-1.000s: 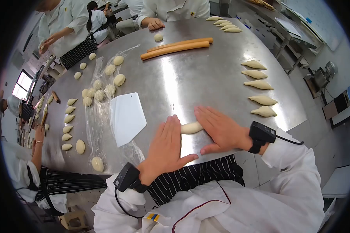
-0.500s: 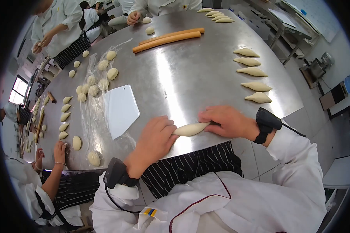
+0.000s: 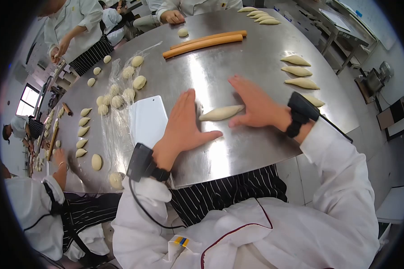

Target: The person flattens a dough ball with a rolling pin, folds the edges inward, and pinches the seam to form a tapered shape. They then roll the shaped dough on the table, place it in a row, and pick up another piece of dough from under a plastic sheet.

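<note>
A spindle-shaped piece of dough (image 3: 221, 113) with tapered ends lies on the steel table (image 3: 256, 58) in front of me. To its left, my left hand (image 3: 184, 121) is open with the thumb spread out below the dough. My right hand (image 3: 256, 104) is open on the other side, fingers apart and pointing away from me, close to the dough's right end. Neither hand is wrapped round the dough. Beside my left hand lies a white dough scraper (image 3: 146, 119), partly covered by that hand.
Several shaped dough pieces (image 3: 301, 83) line the right edge. Two rolling pins (image 3: 204, 47) lie farther back. On the left are dough balls (image 3: 116, 101) on plastic film (image 3: 114, 139) and another row of shaped pieces (image 3: 83, 131). Co-workers stand around, one person's hand (image 3: 59, 158) at lower left.
Both hands have let go of the dough's ends and opened flat beside it. The dough now lies farther up the table. The co-worker's hand at left has moved.
</note>
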The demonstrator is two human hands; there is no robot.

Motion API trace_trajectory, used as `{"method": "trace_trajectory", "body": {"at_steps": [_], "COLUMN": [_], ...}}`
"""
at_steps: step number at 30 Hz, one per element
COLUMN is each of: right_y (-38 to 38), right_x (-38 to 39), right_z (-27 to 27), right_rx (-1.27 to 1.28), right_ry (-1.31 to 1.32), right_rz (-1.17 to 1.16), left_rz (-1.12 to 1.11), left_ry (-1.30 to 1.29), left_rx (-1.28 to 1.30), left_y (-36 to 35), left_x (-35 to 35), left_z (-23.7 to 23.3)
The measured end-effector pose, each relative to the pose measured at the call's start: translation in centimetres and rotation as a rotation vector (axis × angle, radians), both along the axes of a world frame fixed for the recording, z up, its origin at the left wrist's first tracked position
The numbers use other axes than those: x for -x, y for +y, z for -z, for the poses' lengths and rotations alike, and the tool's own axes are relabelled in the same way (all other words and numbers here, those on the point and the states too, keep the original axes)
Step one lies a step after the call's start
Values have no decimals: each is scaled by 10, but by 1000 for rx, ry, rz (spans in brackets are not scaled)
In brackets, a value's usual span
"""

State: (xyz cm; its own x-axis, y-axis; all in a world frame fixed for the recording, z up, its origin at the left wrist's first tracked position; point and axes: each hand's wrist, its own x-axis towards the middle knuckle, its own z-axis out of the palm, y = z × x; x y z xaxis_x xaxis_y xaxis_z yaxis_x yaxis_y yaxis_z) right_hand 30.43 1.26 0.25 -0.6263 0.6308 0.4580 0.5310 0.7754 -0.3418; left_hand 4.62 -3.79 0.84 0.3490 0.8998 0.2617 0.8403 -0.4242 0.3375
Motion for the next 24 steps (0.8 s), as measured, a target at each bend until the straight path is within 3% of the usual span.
{"method": "trace_trajectory", "body": {"at_steps": [5,10,12,15,22,24], "right_y": [19,-20,-36,-61,-115,-122], "right_x": [32,18,14,6,-26,-39], "right_z": [15,24,22,13,0,-10], "right_rx": [63,32,-29,-67,45,132], "right_ry": [-158,-143,-139,-136,-154,-77], "right_rz": [-88,-129,-31,-59,-201,-124], "left_rz": [57,41,6,50,131,134], "left_ry": [172,45,111,99,116,-4], "left_rx": [45,151,-19,-30,97,123], "left_y": [12,-30,-47,-72,-130,-144], "left_x": [-33,-34,-35,-35,-24,-14], "left_z": [4,9,12,12,0,-3]}}
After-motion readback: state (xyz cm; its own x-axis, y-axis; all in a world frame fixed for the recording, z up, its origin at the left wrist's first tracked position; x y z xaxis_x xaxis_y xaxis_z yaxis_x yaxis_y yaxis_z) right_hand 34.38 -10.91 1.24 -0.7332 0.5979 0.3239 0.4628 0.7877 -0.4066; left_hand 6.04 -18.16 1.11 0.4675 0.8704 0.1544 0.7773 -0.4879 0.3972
